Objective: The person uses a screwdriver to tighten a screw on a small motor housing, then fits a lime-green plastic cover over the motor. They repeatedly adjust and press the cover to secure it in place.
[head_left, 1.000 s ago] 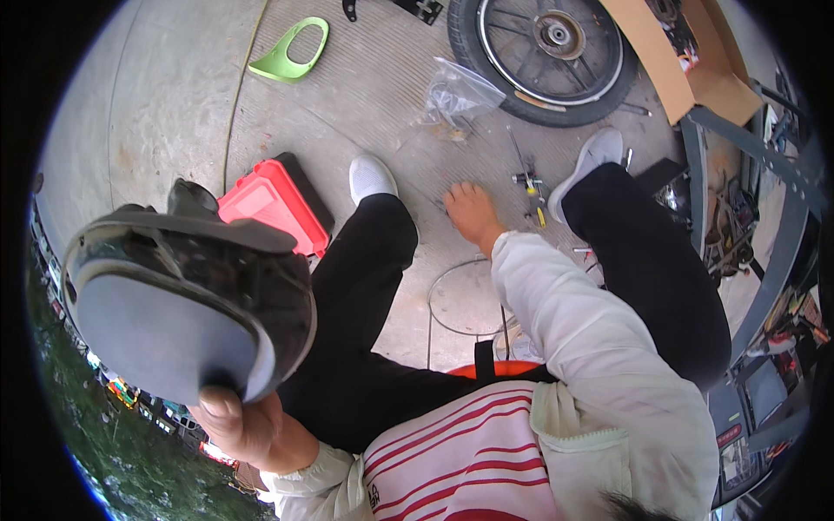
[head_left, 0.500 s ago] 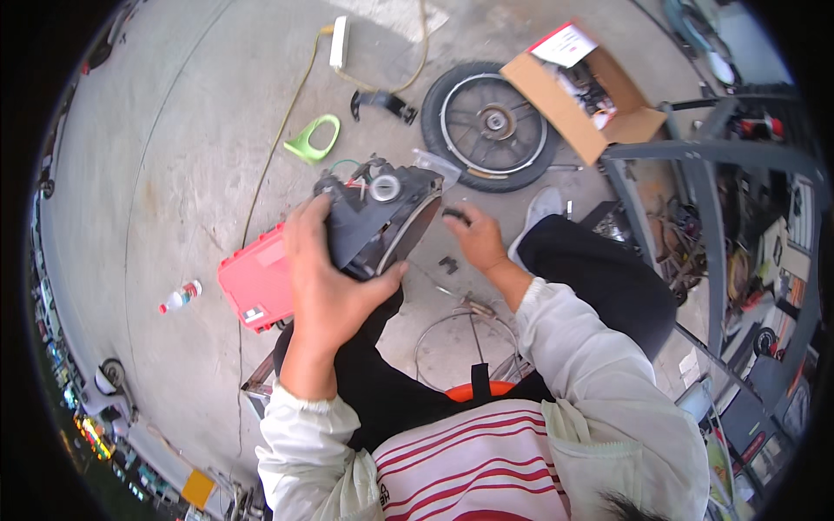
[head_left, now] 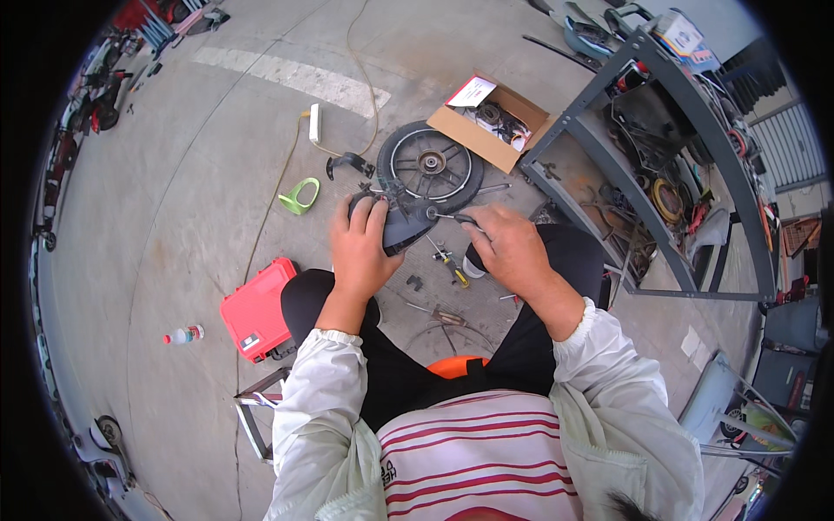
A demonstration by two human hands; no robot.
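Observation:
My left hand [head_left: 360, 247] is wrapped round a dark grey vehicle housing [head_left: 407, 231], which looks like a headlight or dash unit, held up above the floor between my knees. At its right side sits a round metal lock [head_left: 431, 212]. What looks like a black-headed key [head_left: 465, 219] is pinched in the fingers of my right hand [head_left: 512, 243]. Its thin metal shaft points left and meets the lock; how deep it goes I cannot tell. Part of the housing is hidden behind my left fingers.
Beyond the housing lie a black-tyred wheel [head_left: 391, 165], an open cardboard box [head_left: 473, 136], a green ring-shaped part [head_left: 300, 196] and a white power strip [head_left: 315, 124]. A red case [head_left: 259, 308] is at left, a yellow-handled screwdriver [head_left: 456, 271] between my feet, a metal rack [head_left: 573, 130] at right.
The housing has turned and sits a little lower in view. My right hand has brought the key leftward against its lock. The head view has shifted, showing more floor beyond.

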